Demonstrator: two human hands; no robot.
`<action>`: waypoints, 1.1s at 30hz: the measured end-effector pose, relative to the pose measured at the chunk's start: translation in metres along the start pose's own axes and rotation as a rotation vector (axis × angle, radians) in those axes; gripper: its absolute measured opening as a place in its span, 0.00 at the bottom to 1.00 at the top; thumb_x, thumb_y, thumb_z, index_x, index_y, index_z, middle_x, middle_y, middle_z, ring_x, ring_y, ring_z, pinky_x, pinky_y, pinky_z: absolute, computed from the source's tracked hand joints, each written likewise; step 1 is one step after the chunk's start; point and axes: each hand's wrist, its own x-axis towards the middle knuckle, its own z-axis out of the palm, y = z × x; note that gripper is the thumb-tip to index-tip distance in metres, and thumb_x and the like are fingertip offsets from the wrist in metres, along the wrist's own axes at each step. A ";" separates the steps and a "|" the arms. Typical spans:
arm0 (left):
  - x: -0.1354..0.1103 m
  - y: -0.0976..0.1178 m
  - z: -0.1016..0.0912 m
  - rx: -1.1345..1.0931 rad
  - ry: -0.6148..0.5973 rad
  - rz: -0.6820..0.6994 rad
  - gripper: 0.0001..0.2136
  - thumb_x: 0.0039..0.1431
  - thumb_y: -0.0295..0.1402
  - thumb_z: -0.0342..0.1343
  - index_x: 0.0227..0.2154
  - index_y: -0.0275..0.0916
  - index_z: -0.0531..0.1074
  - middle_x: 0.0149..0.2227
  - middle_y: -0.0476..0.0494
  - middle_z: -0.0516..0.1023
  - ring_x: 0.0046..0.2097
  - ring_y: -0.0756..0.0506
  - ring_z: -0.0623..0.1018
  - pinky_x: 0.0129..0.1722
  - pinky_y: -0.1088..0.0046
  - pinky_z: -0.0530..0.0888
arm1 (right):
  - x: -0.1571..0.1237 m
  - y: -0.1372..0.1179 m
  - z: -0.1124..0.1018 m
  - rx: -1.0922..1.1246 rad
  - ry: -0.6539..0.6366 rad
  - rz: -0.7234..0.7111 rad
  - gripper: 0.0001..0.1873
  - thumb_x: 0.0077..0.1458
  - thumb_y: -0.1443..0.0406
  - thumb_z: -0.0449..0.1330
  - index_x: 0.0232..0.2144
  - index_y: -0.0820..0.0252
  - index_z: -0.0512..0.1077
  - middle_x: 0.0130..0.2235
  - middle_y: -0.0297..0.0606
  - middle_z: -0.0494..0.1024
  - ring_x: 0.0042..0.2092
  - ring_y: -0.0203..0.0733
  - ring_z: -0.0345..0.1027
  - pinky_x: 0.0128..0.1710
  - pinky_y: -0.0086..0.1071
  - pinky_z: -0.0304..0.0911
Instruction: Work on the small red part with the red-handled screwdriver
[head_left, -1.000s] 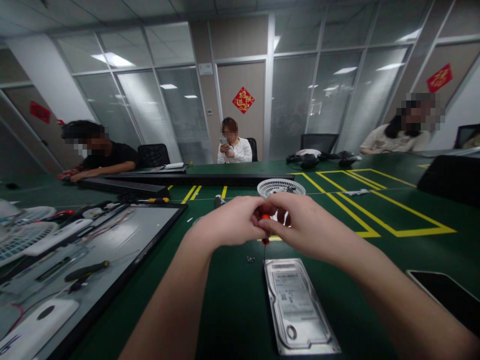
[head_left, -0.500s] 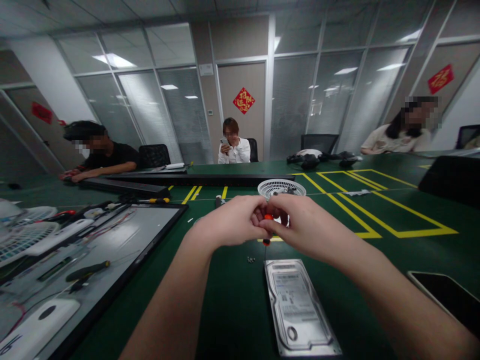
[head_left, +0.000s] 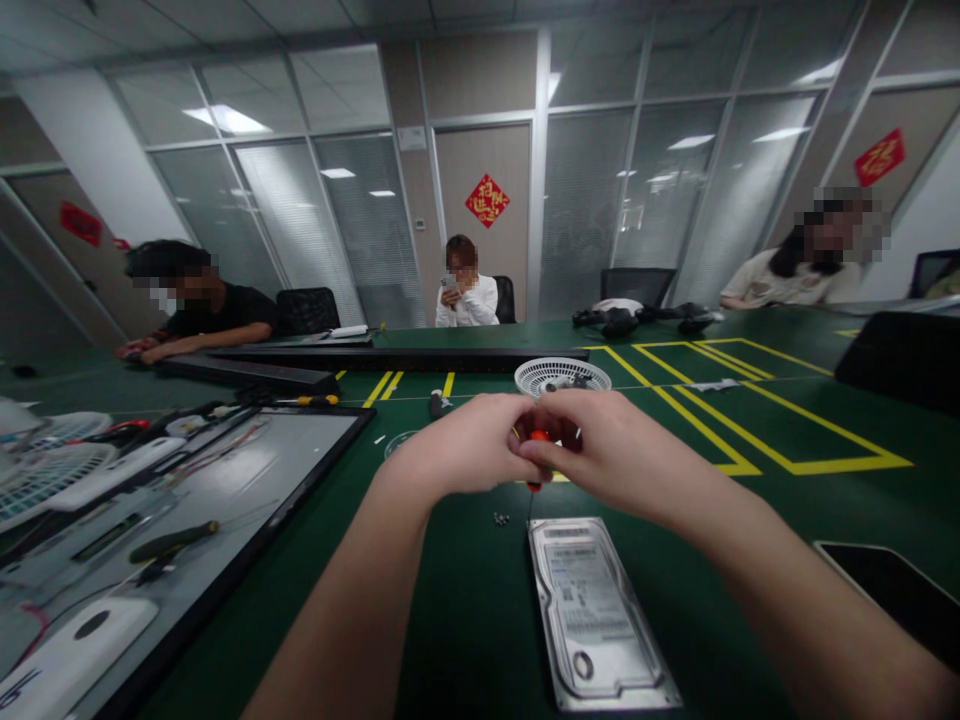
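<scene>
Both hands meet around the red-and-black handle of a screwdriver (head_left: pixel 537 437), above the far end of a hard drive (head_left: pixel 592 610). My left hand (head_left: pixel 480 440) is closed on the handle from the left. From the right, my right hand (head_left: pixel 600 430) pinches it between thumb and fingers. The thin shaft points down to the drive's far left corner; its tip is too small to make out. The silver drive lies flat on the green table, label up. Beside that corner sits a small cluster of screws (head_left: pixel 501 519).
A flat panel (head_left: pixel 262 470) bearing a dark-handled screwdriver (head_left: pixel 176 541) and parts lies left. A white basket (head_left: pixel 562 377) stands beyond my hands. A phone (head_left: pixel 892 590) lies right. Long black bars (head_left: pixel 405 359) cross the table's far part. Three people sit around the far side.
My fingers have shifted slightly around the screwdriver handle, and less of its lower end shows. The hard drive and screws stay in place.
</scene>
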 end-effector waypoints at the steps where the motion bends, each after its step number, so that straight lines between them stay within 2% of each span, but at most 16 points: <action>1: 0.000 0.001 0.000 0.011 0.002 0.007 0.15 0.52 0.27 0.65 0.44 0.40 0.77 0.42 0.46 0.84 0.41 0.44 0.82 0.37 0.71 0.74 | 0.000 -0.001 -0.001 0.005 0.003 0.001 0.04 0.63 0.64 0.65 0.38 0.57 0.80 0.36 0.36 0.81 0.35 0.40 0.71 0.33 0.33 0.57; 4: -0.003 0.003 -0.002 0.062 0.020 0.018 0.14 0.53 0.27 0.63 0.44 0.41 0.76 0.43 0.45 0.83 0.41 0.43 0.81 0.37 0.71 0.74 | -0.001 -0.001 -0.002 0.043 -0.006 -0.048 0.06 0.64 0.68 0.63 0.42 0.56 0.79 0.40 0.37 0.81 0.39 0.41 0.72 0.38 0.33 0.61; 8: -0.007 0.003 -0.005 0.085 0.058 -0.016 0.15 0.52 0.28 0.64 0.44 0.41 0.72 0.44 0.45 0.82 0.40 0.44 0.80 0.35 0.71 0.72 | -0.001 0.001 -0.001 0.048 -0.019 -0.109 0.16 0.60 0.79 0.57 0.41 0.57 0.78 0.44 0.39 0.79 0.45 0.42 0.72 0.44 0.34 0.63; 12: -0.005 -0.001 -0.003 0.031 0.040 -0.005 0.19 0.50 0.31 0.69 0.46 0.41 0.74 0.44 0.46 0.83 0.42 0.43 0.81 0.37 0.71 0.74 | 0.000 0.000 0.001 0.025 -0.005 -0.043 0.08 0.62 0.72 0.61 0.41 0.57 0.78 0.39 0.37 0.80 0.39 0.41 0.71 0.38 0.33 0.60; 17: -0.001 -0.003 -0.001 0.024 0.015 0.026 0.16 0.52 0.28 0.64 0.46 0.40 0.76 0.42 0.46 0.83 0.41 0.44 0.81 0.38 0.71 0.74 | 0.000 0.000 0.001 0.004 0.020 -0.009 0.05 0.64 0.64 0.64 0.42 0.56 0.79 0.37 0.35 0.81 0.37 0.41 0.71 0.35 0.33 0.58; 19: -0.002 -0.002 -0.002 0.038 0.014 0.034 0.16 0.53 0.27 0.63 0.46 0.40 0.76 0.42 0.46 0.83 0.40 0.44 0.81 0.37 0.71 0.73 | -0.001 0.000 0.001 0.002 0.022 -0.025 0.05 0.64 0.64 0.64 0.43 0.56 0.78 0.39 0.36 0.80 0.39 0.42 0.71 0.37 0.33 0.59; 24: -0.006 -0.001 -0.004 0.064 0.076 0.008 0.16 0.52 0.27 0.64 0.44 0.41 0.72 0.43 0.47 0.82 0.39 0.45 0.80 0.34 0.72 0.72 | 0.000 0.001 0.002 0.026 -0.028 -0.090 0.13 0.62 0.76 0.59 0.41 0.57 0.78 0.43 0.39 0.79 0.43 0.41 0.71 0.42 0.33 0.61; 28: -0.003 -0.002 -0.002 0.033 0.038 -0.012 0.17 0.50 0.31 0.68 0.44 0.41 0.74 0.42 0.47 0.83 0.40 0.44 0.81 0.36 0.71 0.74 | 0.003 0.000 0.003 -0.005 -0.016 -0.025 0.06 0.63 0.69 0.62 0.41 0.58 0.79 0.39 0.38 0.80 0.38 0.41 0.71 0.36 0.33 0.59; 33: -0.001 -0.002 -0.001 0.022 0.007 0.029 0.15 0.53 0.27 0.63 0.45 0.41 0.76 0.45 0.45 0.84 0.44 0.43 0.82 0.42 0.70 0.75 | 0.002 -0.001 0.002 0.015 -0.004 0.009 0.06 0.64 0.64 0.64 0.42 0.56 0.80 0.39 0.37 0.82 0.39 0.42 0.72 0.37 0.34 0.60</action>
